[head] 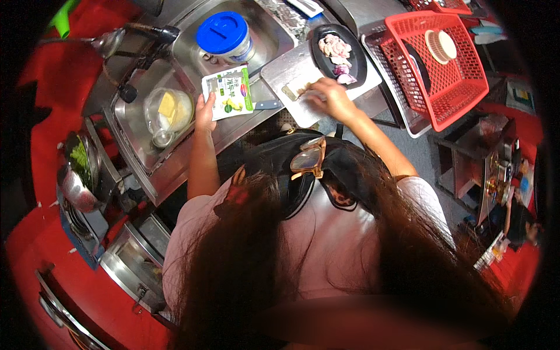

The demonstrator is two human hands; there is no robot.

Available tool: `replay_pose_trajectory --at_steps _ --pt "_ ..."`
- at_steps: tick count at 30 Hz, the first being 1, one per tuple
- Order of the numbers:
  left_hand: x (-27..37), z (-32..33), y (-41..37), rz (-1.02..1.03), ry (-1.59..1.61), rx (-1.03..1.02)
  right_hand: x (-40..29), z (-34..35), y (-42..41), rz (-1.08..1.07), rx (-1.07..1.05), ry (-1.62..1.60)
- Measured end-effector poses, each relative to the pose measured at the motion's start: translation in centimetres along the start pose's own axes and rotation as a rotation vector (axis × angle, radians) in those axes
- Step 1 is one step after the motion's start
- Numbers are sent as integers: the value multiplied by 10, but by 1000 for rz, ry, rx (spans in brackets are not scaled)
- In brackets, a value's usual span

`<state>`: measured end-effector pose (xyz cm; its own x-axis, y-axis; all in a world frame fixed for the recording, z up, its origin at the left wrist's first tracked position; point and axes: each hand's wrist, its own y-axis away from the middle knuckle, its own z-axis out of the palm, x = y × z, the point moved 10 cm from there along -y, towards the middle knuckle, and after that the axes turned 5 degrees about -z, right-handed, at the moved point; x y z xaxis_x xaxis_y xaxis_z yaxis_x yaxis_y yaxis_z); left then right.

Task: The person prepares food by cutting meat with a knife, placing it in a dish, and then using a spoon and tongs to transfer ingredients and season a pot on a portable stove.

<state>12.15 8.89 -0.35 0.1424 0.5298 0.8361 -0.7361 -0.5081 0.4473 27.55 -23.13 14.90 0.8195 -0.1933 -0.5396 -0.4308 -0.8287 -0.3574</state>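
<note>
A white and green food packet [221, 94] bearing writing is upright in my left hand [205, 113], thumb across its front. Behind and beside it lies a knife, its dark handle [267, 105] on the metal counter edge. My right hand [334, 98] is low over a white cutting board [302, 116], fingers bent and slightly blurred. A small flat greyish piece [290, 92] lies on the board by those fingertips; whether I pinch it cannot be made out. Beyond the hand, a black oval plate [321, 65] holds chopped pale meat [334, 47] and purple onion [344, 75].
A blue-lidded tub [225, 35] stands in the steel sink [271, 28]. A clear bag with yellow blocks [168, 105] occupies the left basin. On the right is a red plastic basket [457, 100] over a white tray [411, 127]. A metal bowl [78, 188] stands far left.
</note>
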Motion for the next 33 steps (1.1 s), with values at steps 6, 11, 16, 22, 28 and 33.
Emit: replay_pose_trajectory --at_steps 6,11,16,22,28,33 --pt "6 -22 22 66 73 141 -45 135 -56 -208 -405 -114" --pt "22 -61 52 82 -26 178 -26 197 -67 -56 -559 21" --pt "8 -104 73 85 -28 222 -26 168 -90 62 -413 -169" --pt "12 -71 51 45 -252 72 3 100 -83 145 -256 -267" --pt "16 -18 -1 -84 -550 -230 40 43 -27 366 -90 -325" --pt "23 23 -66 250 -1346 -435 68 18 23 583 95 -567"
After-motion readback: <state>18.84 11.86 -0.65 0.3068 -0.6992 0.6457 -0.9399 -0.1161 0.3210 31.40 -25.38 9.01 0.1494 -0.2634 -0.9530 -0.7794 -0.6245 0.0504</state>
